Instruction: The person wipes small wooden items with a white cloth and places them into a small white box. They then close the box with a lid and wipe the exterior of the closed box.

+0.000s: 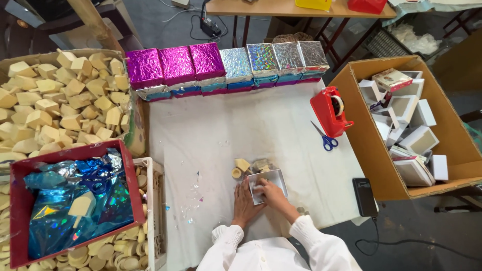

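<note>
On table — right hand (270,192) inside white box (273,176) | fingertips hidden

We had a single view, from a camera worn on the head and aimed steeply downward, almost in plan. It looked from the near edge of the white-covered table (281,125) toward its far edge, where a row of foil-wrapped boxes (226,68) marked the limit of the work surface; beyond them the floor and a wooden bench (281,7) closed the top of the frame. The white sleeves (271,251) entered at bottom centre, so we stood close, with both hands just below the middle. The wide field also took in the cardboard box (361,125) at right and the red tray (20,200) at left. No second view shared the scene.
</note>
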